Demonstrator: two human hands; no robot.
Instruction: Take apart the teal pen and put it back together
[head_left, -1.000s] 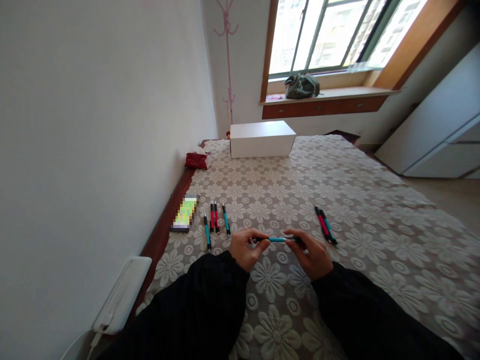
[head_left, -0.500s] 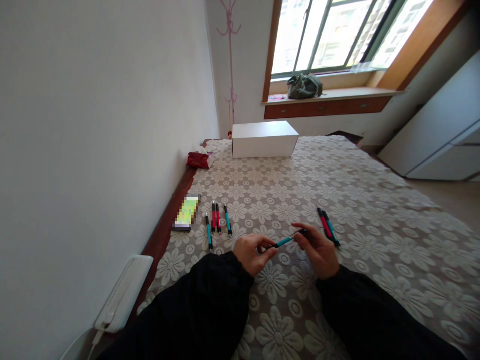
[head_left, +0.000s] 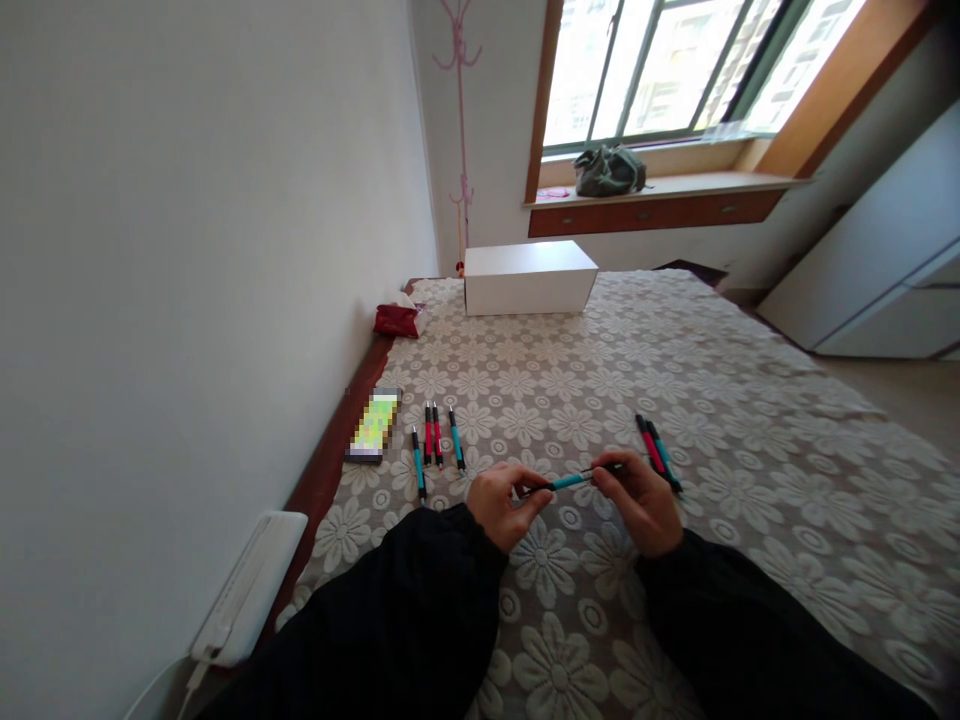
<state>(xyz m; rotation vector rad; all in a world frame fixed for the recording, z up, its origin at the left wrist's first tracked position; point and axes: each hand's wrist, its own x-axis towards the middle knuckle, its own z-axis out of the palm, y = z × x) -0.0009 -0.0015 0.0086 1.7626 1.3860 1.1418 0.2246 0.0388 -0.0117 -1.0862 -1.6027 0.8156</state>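
Both hands, left hand [head_left: 499, 503] and right hand [head_left: 637, 500], pinch one teal pen [head_left: 570, 481]; four pens [head_left: 435, 440] lie left, two pens [head_left: 656, 448] right, beside a phone [head_left: 373, 425]

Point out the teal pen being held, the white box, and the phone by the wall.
teal pen [head_left: 570, 481], head view, on its teal barrel between the hands.
white box [head_left: 525, 291], head view, on its front face.
phone [head_left: 373, 425], head view, on its screen.

We could not read the pixelated phone [head_left: 373, 425]; our fingers [head_left: 529, 489] hid both ends of the teal pen [head_left: 570, 481].
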